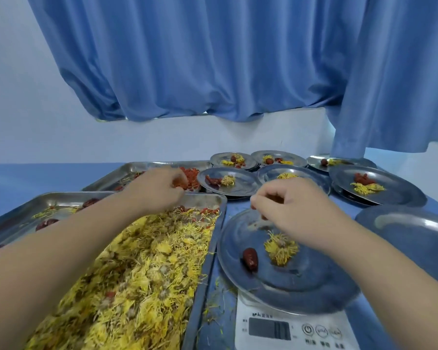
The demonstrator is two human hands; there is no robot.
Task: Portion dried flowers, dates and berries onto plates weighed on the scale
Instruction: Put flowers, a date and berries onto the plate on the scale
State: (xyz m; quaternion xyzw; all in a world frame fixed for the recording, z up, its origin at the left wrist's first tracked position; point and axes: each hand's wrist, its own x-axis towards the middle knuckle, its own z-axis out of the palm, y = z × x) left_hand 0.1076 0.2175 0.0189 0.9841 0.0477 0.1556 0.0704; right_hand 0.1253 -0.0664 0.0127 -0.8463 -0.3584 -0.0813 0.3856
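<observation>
Head view of a portioning station on a blue surface [10, 178]. The left hand [159, 188] reaches over the near tray [202, 279], which is heaped with yellow dried flowers [137, 274], to the red berries [190, 179] in the far tray [162, 164]. Its fingers curl down onto the berries, but blur hides whether they pinch any. The right hand [288, 205] hovers over the far side of the plate [301, 281] standing on the white scale [288, 329]. Its fingers are curled, the tips drawn together on small reddish pieces that look like red berries. On this plate lie one date [250, 258] and, just beside it, one dried flower head [281, 248], apart from each other. The scale display [268, 328] is unreadable. Several dates [47, 223] lie along the near tray's left side. Behind the scale stand filled plates [228, 183], each bearing flowers and red fruit. An unfilled plate [415, 228] sits at the right. A blue curtain [213, 59] hangs behind.
</observation>
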